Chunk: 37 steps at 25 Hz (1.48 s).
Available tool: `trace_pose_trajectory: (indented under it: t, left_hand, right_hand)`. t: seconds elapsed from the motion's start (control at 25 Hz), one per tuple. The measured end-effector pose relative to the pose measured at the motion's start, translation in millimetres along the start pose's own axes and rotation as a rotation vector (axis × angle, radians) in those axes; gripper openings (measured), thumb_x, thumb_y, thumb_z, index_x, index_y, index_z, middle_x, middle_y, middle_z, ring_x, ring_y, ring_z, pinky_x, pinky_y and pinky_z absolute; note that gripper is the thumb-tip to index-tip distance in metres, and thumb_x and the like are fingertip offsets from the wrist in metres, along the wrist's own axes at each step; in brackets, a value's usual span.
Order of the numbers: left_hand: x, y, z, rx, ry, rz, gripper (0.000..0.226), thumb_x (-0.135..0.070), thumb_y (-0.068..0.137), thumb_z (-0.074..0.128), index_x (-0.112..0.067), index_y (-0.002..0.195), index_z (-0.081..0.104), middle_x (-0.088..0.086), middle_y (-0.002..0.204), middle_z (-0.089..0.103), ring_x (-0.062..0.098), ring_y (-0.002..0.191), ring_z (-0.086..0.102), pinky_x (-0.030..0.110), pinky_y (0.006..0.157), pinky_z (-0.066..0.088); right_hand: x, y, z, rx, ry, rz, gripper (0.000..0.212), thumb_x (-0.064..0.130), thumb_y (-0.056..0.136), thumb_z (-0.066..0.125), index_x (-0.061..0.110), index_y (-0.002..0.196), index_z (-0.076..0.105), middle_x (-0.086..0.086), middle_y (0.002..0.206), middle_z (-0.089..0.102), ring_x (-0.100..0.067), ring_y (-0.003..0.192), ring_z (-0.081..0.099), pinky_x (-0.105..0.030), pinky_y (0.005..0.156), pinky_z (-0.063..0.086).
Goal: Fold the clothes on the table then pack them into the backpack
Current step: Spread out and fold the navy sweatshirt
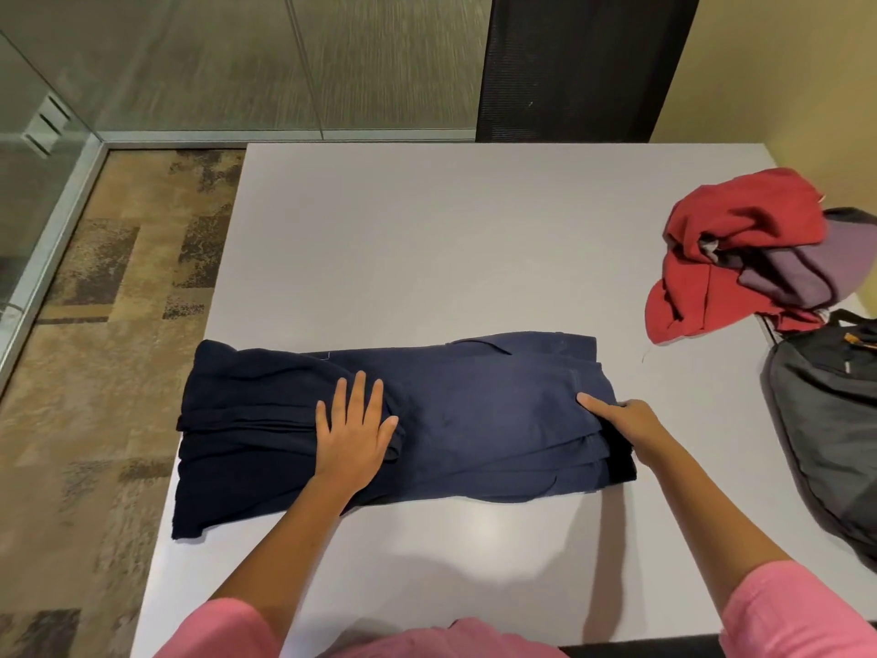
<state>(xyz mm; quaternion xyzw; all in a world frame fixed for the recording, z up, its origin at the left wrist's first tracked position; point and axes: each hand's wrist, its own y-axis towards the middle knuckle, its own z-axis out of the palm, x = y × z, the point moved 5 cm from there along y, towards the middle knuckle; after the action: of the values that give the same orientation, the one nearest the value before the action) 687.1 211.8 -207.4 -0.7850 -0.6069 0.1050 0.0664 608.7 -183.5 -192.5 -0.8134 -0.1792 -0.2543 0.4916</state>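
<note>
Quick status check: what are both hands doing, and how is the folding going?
Left hand flat on navy garment. Right hand grips its right end, thumb on top. Red and purple clothes unfolded beside backpack. Nothing in the way.

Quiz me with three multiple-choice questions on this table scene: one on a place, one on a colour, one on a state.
1. Where is the backpack?
A. right edge of the table
B. floor
C. chair

2. What colour is the garment under both hands?
A. red
B. navy blue
C. white

3. How does the left hand lie?
A. clenched
B. flat, fingers straight
C. lifted away

Answers:
1 A, it lies beside the red garment.
2 B, the navy garment is dark blue.
3 B, it presses the cloth while the right hand pinches the end.
</note>
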Motion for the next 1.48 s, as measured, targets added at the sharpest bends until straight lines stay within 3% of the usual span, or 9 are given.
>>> trace_pose_trajectory:
  t: [0.32,0.44,0.64,0.8,0.96,1.04,1.16,1.36,1.48]
  left_hand:
    - [-5.1,-5.0,0.2,-0.025,-0.017,0.013,0.064,-0.050,0.101,0.013,-0.012,0.143,0.043,0.015,0.150,0.038,0.038,0.135,0.039,0.060,0.098,0.040]
    - [-3.3,-7.0,-4.6,-0.035,-0.094,0.032,0.068,-0.052,0.100,0.006,-0.012,0.146,0.038,0.013,0.153,0.033,0.036,0.138,0.036,0.058,0.102,0.038]
    - [0.6,-14.5,-20.3,-0.132,-0.277,0.142,0.062,-0.051,0.100,0.010,-0.020,0.149,0.031,-0.001,0.158,0.023,0.024,0.144,0.024,0.052,0.111,0.033]
    - [-52.4,-23.3,-2.6,-0.032,-0.014,0.324,0.052,-0.059,0.098,0.013,-0.045,0.146,0.026,-0.002,0.160,0.019,0.040,0.141,0.027,0.070,0.098,0.030]
    - [-110.1,-8.0,11.2,0.045,0.084,0.262,0.049,-0.062,0.093,0.030,-0.051,0.140,0.035,-0.002,0.158,0.026,0.054,0.133,0.031,0.084,0.083,0.023]
    - [-129.6,0.1,12.7,0.043,0.098,0.208,0.051,-0.059,0.091,0.044,-0.053,0.140,0.034,-0.002,0.160,0.018,0.057,0.136,0.019,0.086,0.083,0.014]
    - [-145.5,3.7,14.8,0.104,0.091,0.151,0.053,-0.055,0.098,0.033,-0.054,0.146,0.010,-0.005,0.160,-0.015,0.054,0.139,-0.014,0.085,0.090,-0.001]
    - [-147.3,0.6,10.2,0.188,0.062,0.139,0.053,-0.054,0.099,0.026,-0.053,0.146,0.001,-0.004,0.158,-0.024,0.052,0.137,-0.022,0.082,0.094,-0.004]
    - [-137.6,2.7,-3.8,0.323,-0.159,0.234,0.054,-0.057,0.098,0.026,-0.054,0.146,-0.001,-0.010,0.156,-0.027,0.042,0.140,-0.027,0.074,0.103,-0.008]
  right_hand:
    - [2.7,9.7,-3.5,0.197,0.098,0.004,0.075,0.043,0.047,0.089,0.003,0.106,0.066,-0.012,0.102,0.073,-0.029,0.094,0.069,-0.036,0.074,0.056]
    - [6.3,6.7,-4.3,0.249,0.136,0.018,0.064,0.036,0.056,0.086,0.005,0.109,0.067,-0.012,0.103,0.073,-0.031,0.097,0.069,-0.039,0.079,0.057]
    - [19.9,7.2,-40.0,-0.033,0.057,-0.172,0.021,0.016,0.073,0.079,0.005,0.089,0.070,-0.015,0.094,0.072,-0.033,0.089,0.067,-0.039,0.073,0.055]
    - [26.3,1.0,-84.2,-0.251,-0.096,-0.263,0.015,0.019,0.075,0.077,0.009,0.082,0.069,-0.012,0.086,0.070,-0.032,0.087,0.065,-0.038,0.072,0.050]
    - [31.9,-11.7,-121.5,-0.277,-0.119,-0.246,0.014,0.018,0.075,0.076,0.010,0.085,0.069,-0.012,0.089,0.070,-0.030,0.086,0.064,-0.039,0.076,0.051]
    - [42.5,-23.6,-129.6,-0.283,-0.106,-0.246,0.015,0.017,0.076,0.075,0.008,0.085,0.068,-0.014,0.090,0.069,-0.030,0.084,0.063,-0.042,0.077,0.051]
    - [73.4,-51.8,-127.8,-0.275,-0.061,-0.301,0.013,0.017,0.075,0.074,0.009,0.083,0.068,-0.014,0.088,0.070,-0.029,0.078,0.064,-0.041,0.073,0.053]
    - [146.0,-112.5,-83.8,-0.088,0.009,-0.436,0.016,0.012,0.078,0.070,-0.001,0.087,0.065,-0.016,0.078,0.064,-0.027,0.072,0.060,-0.038,0.067,0.050]
    - [178.6,-144.0,-38.1,-0.015,-0.132,-0.506,0.023,0.021,0.076,0.070,0.001,0.079,0.060,-0.011,0.068,0.057,-0.023,0.063,0.055,-0.034,0.059,0.046]
